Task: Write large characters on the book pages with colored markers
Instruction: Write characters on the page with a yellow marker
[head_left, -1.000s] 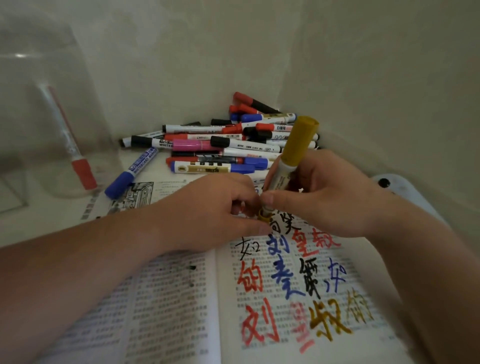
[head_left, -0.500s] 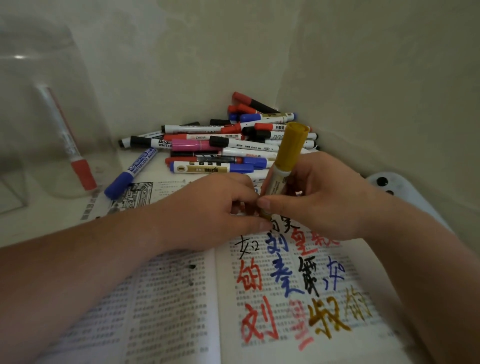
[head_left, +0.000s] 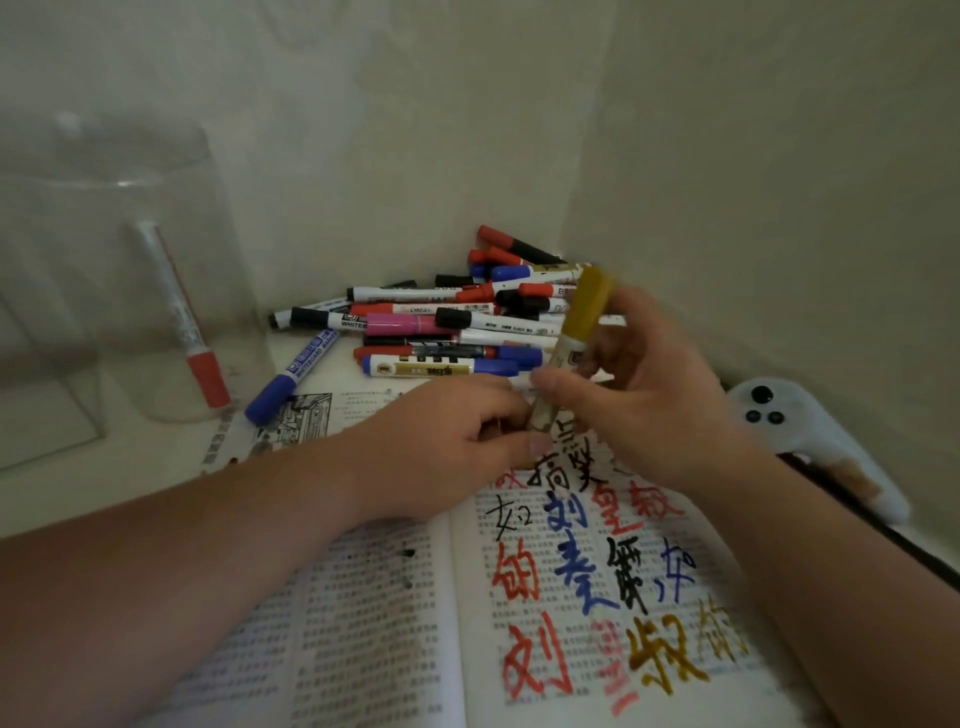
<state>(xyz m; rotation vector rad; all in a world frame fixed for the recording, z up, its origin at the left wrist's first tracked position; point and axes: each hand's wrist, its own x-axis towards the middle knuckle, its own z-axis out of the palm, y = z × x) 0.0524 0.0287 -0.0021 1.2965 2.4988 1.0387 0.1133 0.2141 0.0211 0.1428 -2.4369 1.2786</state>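
In a pale-walled corner, a white table (head_left: 130, 467) is carrying an open book (head_left: 374, 623) with a heap of markers (head_left: 441, 322) lying behind it, a clear jar (head_left: 104, 260) standing left and a plush toy (head_left: 810, 431) sitting right. Above the page's top edge, the right hand (head_left: 654, 410) is gripping the gold marker (head_left: 584, 317) by its barrel. The marker is tilting steeply, its gold end pointing up and away, while the left hand (head_left: 441, 447) is pinching its lower end.

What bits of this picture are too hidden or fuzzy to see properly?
Head view:
- gold marker: lower end hidden between left hand and right hand; top motion-blurred.
- book: small print too tiny; bottom cut by the frame edge.
- red marker: hazy behind the clear jar.
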